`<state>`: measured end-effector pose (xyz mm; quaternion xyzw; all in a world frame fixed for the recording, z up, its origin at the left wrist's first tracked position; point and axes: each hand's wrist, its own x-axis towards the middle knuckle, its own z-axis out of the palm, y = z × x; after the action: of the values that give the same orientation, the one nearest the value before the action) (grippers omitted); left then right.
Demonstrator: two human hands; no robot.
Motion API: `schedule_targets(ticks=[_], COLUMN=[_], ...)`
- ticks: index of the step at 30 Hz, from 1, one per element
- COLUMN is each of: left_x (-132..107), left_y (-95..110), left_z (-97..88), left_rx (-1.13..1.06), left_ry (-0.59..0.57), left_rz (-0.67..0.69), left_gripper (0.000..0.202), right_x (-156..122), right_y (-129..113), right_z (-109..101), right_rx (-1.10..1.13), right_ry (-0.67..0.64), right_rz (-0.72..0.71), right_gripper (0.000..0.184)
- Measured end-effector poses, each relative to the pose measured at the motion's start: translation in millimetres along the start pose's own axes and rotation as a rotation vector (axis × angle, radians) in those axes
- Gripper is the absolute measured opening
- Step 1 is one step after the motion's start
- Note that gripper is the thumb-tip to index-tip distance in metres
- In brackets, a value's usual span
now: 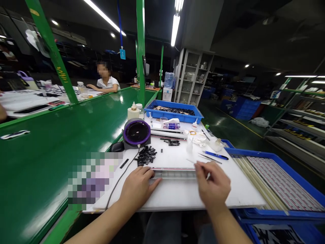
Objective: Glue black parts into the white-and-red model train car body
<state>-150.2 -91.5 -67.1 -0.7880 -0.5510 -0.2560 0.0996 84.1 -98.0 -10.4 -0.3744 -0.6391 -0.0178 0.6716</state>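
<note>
My left hand (138, 184) is closed on the left end of a long, narrow clear strip (175, 174) with a red line along its far edge. The strip lies across the white board in front of me. Over its right end, my right hand (213, 183) is pinched shut. A thin pale stick (190, 161) juts up and left from those fingertips; its kind is too small to tell. Beyond my left hand lies a heap of small black pieces (146, 156). Tweezers (210, 158) and a blue pen-like tool (215, 155) rest past my right hand.
A round black fan with a purple rim (137, 132) stands at the back left, its cable crossing the board. Behind are more strips (167, 134), bottles and a blue tray (175, 115) of black parts. Blue bins (276, 156) stand right. A person (108, 81) sits across the green belt.
</note>
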Motion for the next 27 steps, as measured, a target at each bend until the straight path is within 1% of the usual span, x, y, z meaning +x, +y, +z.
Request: schedule_targets(ticks=[1, 3, 4, 5, 7, 8, 10, 13, 17, 21, 23, 25, 27], left_x=[1, 2, 2, 3, 4, 4, 4, 4, 3, 2, 2, 3, 4], left_y=[-1, -2, -3, -3, -4, -5, -5, -5, -7, -12, -15, -16, -15], left_z=[-0.1, -0.2, 0.0, 0.3, 0.9, 1.0, 0.7, -0.5, 0.3, 6.9, 9.7, 10.2, 8.4], left_rx=[-0.004, -0.014, -0.017, -0.020, -0.024, -0.026, -0.029, -0.031, -0.025, -0.013, -0.011, -0.015, -0.025], left_ry=[0.004, 0.018, 0.029, 0.040, 0.062, 0.070, 0.066, 0.036, 0.025, 0.097, 0.141, 0.162, 0.153], left_rz=[0.005, 0.017, 0.022, 0.026, 0.033, 0.035, 0.034, 0.014, -0.002, 0.023, 0.046, 0.066, 0.082], left_gripper=[0.031, 0.031, 0.031, 0.031, 0.031, 0.030, 0.030, 0.031, 0.032, 0.034, 0.035, 0.035, 0.033], right_x=[15, 44, 58, 70, 88, 94, 100, 103, 107, 109, 105, 95, 79], right_y=[15, 52, 73, 93, 128, 143, 163, 181, 200, 224, 233, 236, 236], right_z=[-14, -40, -51, -61, -77, -82, -87, -83, -71, -61, -60, -62, -66], right_rx=[-0.076, -0.206, -0.264, -0.318, -0.414, -0.445, -0.470, -0.462, -0.471, -0.488, -0.486, -0.489, -0.507], right_ry=[0.067, 0.219, 0.267, 0.260, 0.207, 0.189, 0.168, 0.155, 0.141, 0.076, 0.037, 0.053, 0.138], right_rz=[0.018, 0.134, 0.194, 0.250, 0.335, 0.359, 0.381, 0.388, 0.385, 0.395, 0.417, 0.451, 0.492], right_gripper=[0.008, 0.024, 0.029, 0.034, 0.040, 0.042, 0.043, 0.046, 0.050, 0.050, 0.049, 0.053, 0.057])
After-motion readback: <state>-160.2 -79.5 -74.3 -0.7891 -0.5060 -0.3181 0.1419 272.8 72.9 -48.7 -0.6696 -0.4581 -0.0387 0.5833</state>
